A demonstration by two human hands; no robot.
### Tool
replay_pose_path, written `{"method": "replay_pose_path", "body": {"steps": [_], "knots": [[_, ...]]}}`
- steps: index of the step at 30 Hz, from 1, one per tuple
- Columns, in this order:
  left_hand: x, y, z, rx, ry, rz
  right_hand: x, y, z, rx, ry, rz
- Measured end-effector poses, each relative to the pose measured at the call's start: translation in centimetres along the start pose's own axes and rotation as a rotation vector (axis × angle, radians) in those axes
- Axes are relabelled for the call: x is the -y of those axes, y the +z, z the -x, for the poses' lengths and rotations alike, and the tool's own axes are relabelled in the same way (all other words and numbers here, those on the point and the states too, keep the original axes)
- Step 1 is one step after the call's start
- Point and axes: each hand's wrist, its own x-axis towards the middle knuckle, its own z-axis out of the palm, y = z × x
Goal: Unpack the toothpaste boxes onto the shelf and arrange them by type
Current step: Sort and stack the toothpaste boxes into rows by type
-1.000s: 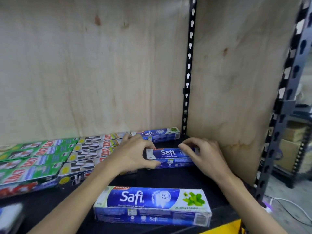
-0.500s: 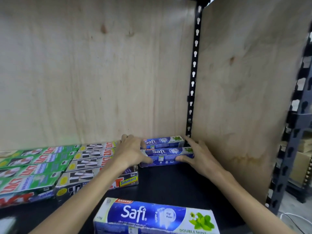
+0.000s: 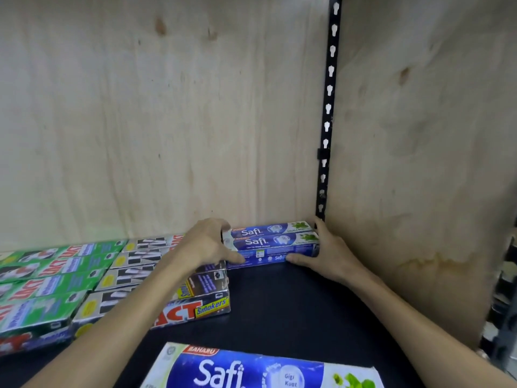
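Safi toothpaste box (image 3: 270, 247) is laid flat at the rear right corner of the black shelf (image 3: 293, 303), its long axis running left to right, parallel to the plywood back panel (image 3: 167, 121), with the mint-leaf end pointing right. It sits touching a second Safi box (image 3: 271, 228) behind it. The left hand (image 3: 208, 243) grips its left end with fingers curled over the top and thumb along the front; the right hand (image 3: 326, 252) grips the right end likewise. Compared with one second earlier, the box has been moved back from mid-shelf to lie against the rear box. Rows of green Zact boxes (image 3: 50, 278) and Zact Smokers boxes (image 3: 134, 273) are ranged to the left. A larger Safi carton (image 3: 263, 369) lies at the front edge. A slotted black upright (image 3: 327, 107) marks the corner beside the plywood side panel (image 3: 419, 135).
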Motion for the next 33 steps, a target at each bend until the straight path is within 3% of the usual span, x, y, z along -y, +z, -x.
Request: {"method": "replay_pose_path", "body": {"steps": [8, 14, 20, 24, 27, 33], "knots": [[0.2, 0.1, 1.3, -0.016, 0.077, 0.064, 0.4, 0.2, 1.2, -0.038, -0.003, -0.053], [-0.8, -1.6, 4.9, -0.182, 0.175, 0.02, 0.9, -0.4, 4.1, -0.195, -0.15, -0.058], [0.4, -1.5, 11.2, -0.325, 0.323, 0.279, 2.2, -1.4, 9.7, -0.302, -0.234, -0.067], [2.1, -1.8, 16.1, -0.414, 0.345, 0.475, 4.4, -2.7, 14.7, -0.251, -0.182, -0.345], [3.6, -1.6, 20.0, -0.295, 0.376, 0.535, 6.1, -3.2, 19.2, -0.16, -0.143, -0.504], [4.4, -2.0, 23.4, 0.09, 0.347, 0.62, 6.9, -3.6, 24.6, 0.1, -0.088, -0.364]]}}
